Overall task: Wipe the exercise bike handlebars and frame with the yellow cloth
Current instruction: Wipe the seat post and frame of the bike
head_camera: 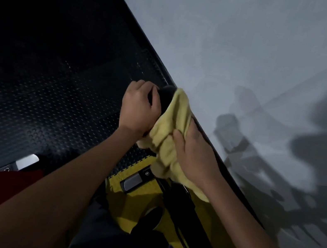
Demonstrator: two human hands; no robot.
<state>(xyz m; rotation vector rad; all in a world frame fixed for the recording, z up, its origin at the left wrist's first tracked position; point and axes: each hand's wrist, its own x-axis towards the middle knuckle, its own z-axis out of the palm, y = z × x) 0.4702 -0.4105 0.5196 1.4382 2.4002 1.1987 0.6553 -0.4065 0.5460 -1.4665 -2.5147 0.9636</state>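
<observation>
Handlebar end under wipe
Yellow cloth [170,129] is gripped by right hand [192,151] around handlebar [166,96], steadied by curled left hand [139,108]

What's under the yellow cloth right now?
A black handlebar end pokes out at the top of the yellow cloth. The right hand grips the cloth around it; the bar beneath is covered.

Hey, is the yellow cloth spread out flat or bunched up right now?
Bunched up. The yellow cloth is crumpled around the black handlebar end, gripped by the right hand.
</observation>
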